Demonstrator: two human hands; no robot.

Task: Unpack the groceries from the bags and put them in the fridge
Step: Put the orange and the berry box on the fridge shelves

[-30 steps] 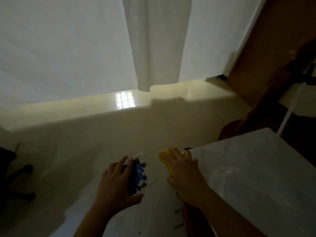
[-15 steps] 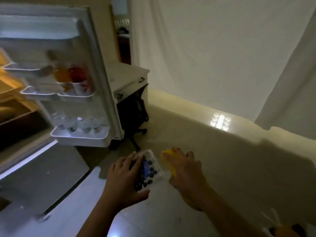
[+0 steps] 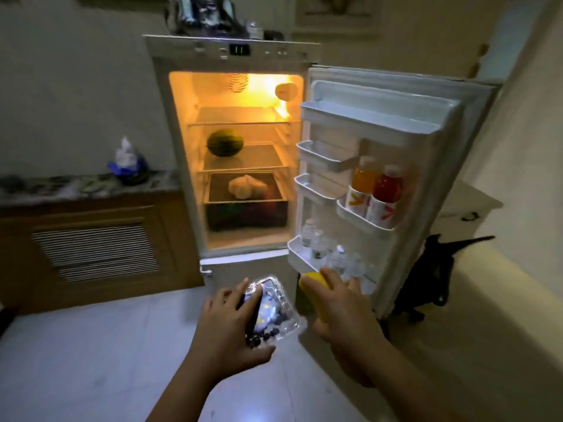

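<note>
The fridge stands straight ahead with its door swung open to the right and its inside lit. My left hand grips a clear plastic box of blueberries low in front of the fridge. My right hand holds a yellow item, mostly hidden by the fingers, just below the door's bottom rack. Inside, a watermelon lies on a middle shelf and a pale bagged item sits in the drawer below.
The door racks hold an orange and a red juice bottle and several small water bottles. A wooden cabinet with a stone counter stands left, bearing a blue-and-white bag. A black chair stands behind the door. Pale tiled floor lies below.
The view has swung left from a white curtain and a table to face the open fridge. Both hands keep their items and stay low in front of me.
</note>
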